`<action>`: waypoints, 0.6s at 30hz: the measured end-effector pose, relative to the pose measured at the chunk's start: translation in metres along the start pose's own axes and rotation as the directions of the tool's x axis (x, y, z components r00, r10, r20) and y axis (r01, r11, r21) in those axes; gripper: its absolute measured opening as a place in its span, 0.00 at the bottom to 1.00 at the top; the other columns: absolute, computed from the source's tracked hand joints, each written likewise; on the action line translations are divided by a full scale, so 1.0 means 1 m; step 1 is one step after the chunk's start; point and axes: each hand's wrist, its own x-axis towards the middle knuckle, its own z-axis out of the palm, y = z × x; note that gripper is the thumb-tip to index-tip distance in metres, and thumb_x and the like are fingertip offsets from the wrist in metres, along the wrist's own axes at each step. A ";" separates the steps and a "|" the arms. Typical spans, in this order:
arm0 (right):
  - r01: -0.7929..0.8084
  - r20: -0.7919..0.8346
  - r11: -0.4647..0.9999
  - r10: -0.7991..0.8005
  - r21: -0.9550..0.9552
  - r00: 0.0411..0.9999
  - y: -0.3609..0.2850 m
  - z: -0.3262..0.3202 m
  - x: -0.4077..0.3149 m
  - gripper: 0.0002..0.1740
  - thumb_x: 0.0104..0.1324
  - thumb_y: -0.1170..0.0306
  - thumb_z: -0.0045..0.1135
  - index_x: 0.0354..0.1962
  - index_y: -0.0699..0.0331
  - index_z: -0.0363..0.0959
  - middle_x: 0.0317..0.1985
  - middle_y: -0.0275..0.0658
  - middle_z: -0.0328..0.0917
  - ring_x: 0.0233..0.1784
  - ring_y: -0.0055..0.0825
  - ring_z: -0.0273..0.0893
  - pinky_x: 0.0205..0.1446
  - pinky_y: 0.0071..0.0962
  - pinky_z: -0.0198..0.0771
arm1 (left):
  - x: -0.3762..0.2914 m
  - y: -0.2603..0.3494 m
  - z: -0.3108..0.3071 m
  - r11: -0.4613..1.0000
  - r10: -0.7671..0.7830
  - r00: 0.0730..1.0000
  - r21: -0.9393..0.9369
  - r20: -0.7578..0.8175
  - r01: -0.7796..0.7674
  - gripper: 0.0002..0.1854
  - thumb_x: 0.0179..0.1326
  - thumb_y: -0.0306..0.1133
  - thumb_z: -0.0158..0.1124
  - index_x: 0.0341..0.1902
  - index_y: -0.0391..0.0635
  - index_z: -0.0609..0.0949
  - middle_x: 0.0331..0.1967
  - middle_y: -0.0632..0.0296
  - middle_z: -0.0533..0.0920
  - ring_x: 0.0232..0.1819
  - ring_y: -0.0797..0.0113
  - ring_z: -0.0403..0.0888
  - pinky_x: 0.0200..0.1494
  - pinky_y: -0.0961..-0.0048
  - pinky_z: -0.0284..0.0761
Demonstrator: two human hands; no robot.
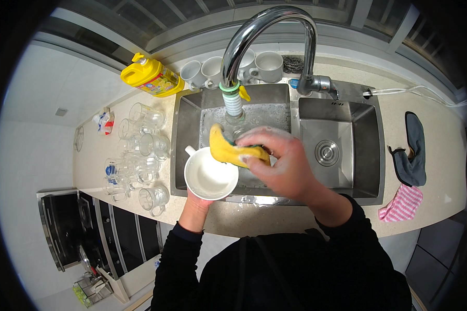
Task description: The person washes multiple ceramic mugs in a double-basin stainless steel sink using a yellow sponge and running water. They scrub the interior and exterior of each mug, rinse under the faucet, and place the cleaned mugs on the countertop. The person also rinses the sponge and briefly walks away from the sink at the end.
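Observation:
My left hand [199, 201] holds a white ceramic mug [211, 173] from below, its mouth facing up and its handle pointing up and left. The fingers of this hand are mostly hidden under the mug. My right hand [282, 161], wet with suds, grips a yellow sponge [227, 149] with a green scouring side. The sponge's left part overlaps the mug's upper right rim. Both hands are over the left basin of a steel double sink [185, 128], where sudsy water lies. Above the basin hangs the ribbed white hose end [232, 103] of a chrome faucet [264, 19].
Many glass mugs [153, 145] crowd the counter at left. A yellow detergent jug [151, 77] and several white mugs [268, 64] stand behind the sink, near a steel wool scourer [293, 64]. Right of the sink lie a grey cloth item [412, 167] and a pink striped cloth [402, 203].

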 end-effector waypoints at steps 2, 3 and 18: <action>0.280 -0.021 0.934 -0.292 -0.222 0.956 0.008 0.010 -0.001 0.15 0.47 0.79 0.51 0.36 0.66 0.72 0.36 0.42 0.74 0.32 0.35 0.74 0.34 0.29 0.68 | 0.001 -0.004 0.007 0.990 0.091 0.995 0.115 -0.037 -0.086 0.25 0.63 0.50 0.37 0.55 0.46 0.68 0.47 0.53 0.74 0.50 0.55 0.73 0.52 0.57 0.70; 0.324 0.030 0.898 -0.330 -0.298 0.944 0.012 0.016 -0.002 0.15 0.47 0.79 0.50 0.36 0.65 0.72 0.37 0.42 0.74 0.33 0.37 0.74 0.35 0.31 0.69 | 0.002 -0.006 0.011 0.972 0.138 0.990 0.197 -0.034 -0.128 0.24 0.64 0.48 0.36 0.55 0.46 0.68 0.48 0.53 0.74 0.50 0.56 0.73 0.54 0.59 0.68; 0.267 0.675 0.952 -0.101 -0.147 0.731 0.049 0.031 -0.024 0.12 0.51 0.74 0.46 0.35 0.67 0.69 0.30 0.49 0.71 0.34 0.44 0.71 0.39 0.37 0.67 | -0.005 -0.002 0.040 0.673 0.317 0.943 0.725 -0.104 -0.146 0.23 0.59 0.45 0.49 0.48 0.38 0.70 0.40 0.53 0.76 0.42 0.61 0.76 0.46 0.68 0.72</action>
